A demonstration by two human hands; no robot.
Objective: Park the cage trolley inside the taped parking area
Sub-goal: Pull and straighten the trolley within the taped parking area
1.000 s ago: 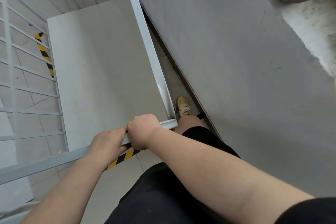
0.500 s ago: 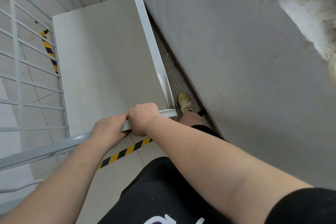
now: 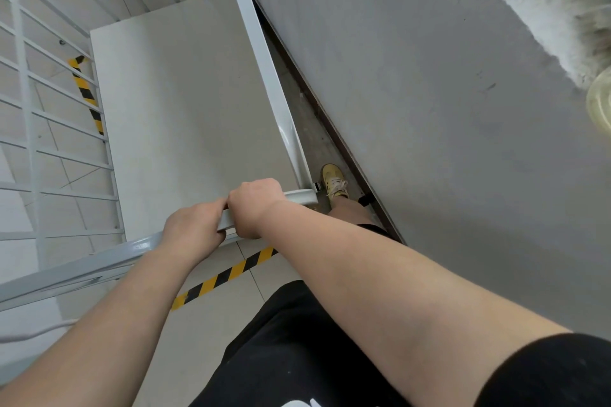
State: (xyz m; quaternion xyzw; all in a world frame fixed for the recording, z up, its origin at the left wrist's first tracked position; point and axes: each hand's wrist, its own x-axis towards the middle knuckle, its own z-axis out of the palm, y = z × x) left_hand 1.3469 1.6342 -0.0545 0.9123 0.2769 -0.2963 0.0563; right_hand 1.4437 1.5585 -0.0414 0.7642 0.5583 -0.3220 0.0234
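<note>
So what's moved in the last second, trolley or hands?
The cage trolley rolled forward, away from the person, uncovering more of the yellow-black floor tape behind its rear edge. Left hand and right hand keep their grip on the top rail, side by side.

Both hands, left hand [image 3: 195, 229] and right hand [image 3: 254, 205], grip the cage trolley [image 3: 274, 102] rail above striped tape [image 3: 228, 274]

I see both hands side by side on the near top rail of the cage trolley [image 3: 185, 116], left hand [image 3: 195, 230] touching right hand [image 3: 254, 206]. Floor tape [image 3: 228, 274] runs below them; the wall [image 3: 429, 109] stands right, my shoe [image 3: 334, 180] between.
</note>
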